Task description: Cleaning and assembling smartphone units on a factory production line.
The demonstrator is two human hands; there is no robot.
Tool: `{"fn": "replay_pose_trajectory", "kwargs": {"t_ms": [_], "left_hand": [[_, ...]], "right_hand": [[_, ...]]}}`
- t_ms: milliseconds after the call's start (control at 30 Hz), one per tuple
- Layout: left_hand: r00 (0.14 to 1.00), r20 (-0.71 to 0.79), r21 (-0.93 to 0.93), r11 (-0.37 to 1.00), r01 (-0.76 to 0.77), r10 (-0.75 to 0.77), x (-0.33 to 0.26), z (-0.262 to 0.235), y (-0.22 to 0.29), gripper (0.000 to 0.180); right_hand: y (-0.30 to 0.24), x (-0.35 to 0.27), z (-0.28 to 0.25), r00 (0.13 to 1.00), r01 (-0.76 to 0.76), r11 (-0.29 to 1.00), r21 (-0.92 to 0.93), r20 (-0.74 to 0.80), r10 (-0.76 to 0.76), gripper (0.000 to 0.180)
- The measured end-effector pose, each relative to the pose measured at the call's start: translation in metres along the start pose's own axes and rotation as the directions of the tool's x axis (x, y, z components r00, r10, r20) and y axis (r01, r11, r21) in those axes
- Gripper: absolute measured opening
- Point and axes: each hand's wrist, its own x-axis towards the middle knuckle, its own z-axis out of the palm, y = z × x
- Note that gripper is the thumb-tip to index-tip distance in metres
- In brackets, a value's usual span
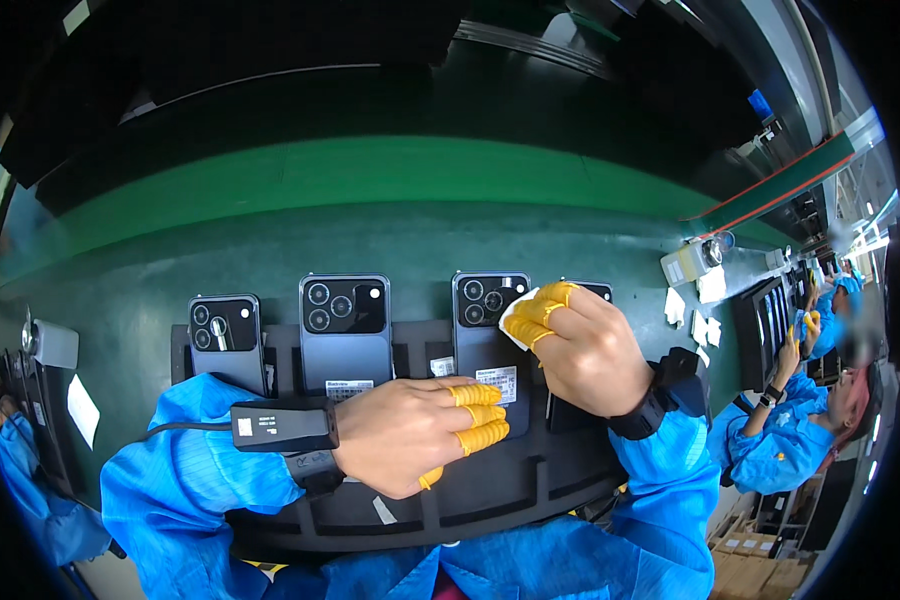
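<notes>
Looking down, head view: a black tray (530,480) sits on a green worktop (370,180) with phones lying in a row, backs up.
Left hand (410,435): lies flat across the tray, fingers (480,412) stretched out and holding nothing, yellow-capped tips pressing the lower part of the third phone (490,340). A black wrist device (282,427) with a cable is strapped on just behind it.
Right hand (590,350): fingers curled and pinching a small white cloth (518,318) against the top right corner of that same phone, right by its camera block.
Other phones: first phone (227,340) and second phone (345,332) lie to the left, untouched; a fourth phone (595,290) is mostly hidden under the right hand.
Off to the right: another person in a blue sleeve (785,440) at the same worktop, white paper scraps (705,310) nearby.
</notes>
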Motion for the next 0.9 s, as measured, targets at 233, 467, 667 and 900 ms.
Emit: {"fn": "replay_pose_trajectory", "kwargs": {"t_ms": [233,467,667,900], "left_hand": [[1.0,0.012,-0.01,1.0,0.016,-0.016,0.002,0.0,0.002,0.071],[1.0,-0.01,-0.023,1.0,0.02,-0.02,0.0,0.0,0.001,0.07],[1.0,-0.026,-0.003,1.0,-0.008,0.008,0.002,0.001,0.0,0.068],[1.0,0.003,-0.019,1.0,0.007,-0.007,0.002,0.003,0.001,0.066]], "right_hand": [[-0.007,0.018,0.022,0.986,0.163,0.984,0.077,-0.038,-0.161,0.018],[-0.008,-0.004,0.001,0.995,0.054,0.997,0.052,0.084,-0.058,0.014],[0.005,0.017,0.005,0.991,-0.041,0.996,0.078,-0.12,0.05,0.021],[0.001,0.015,0.022,0.994,-0.06,0.989,0.133,-0.077,0.071,0.018]]}}
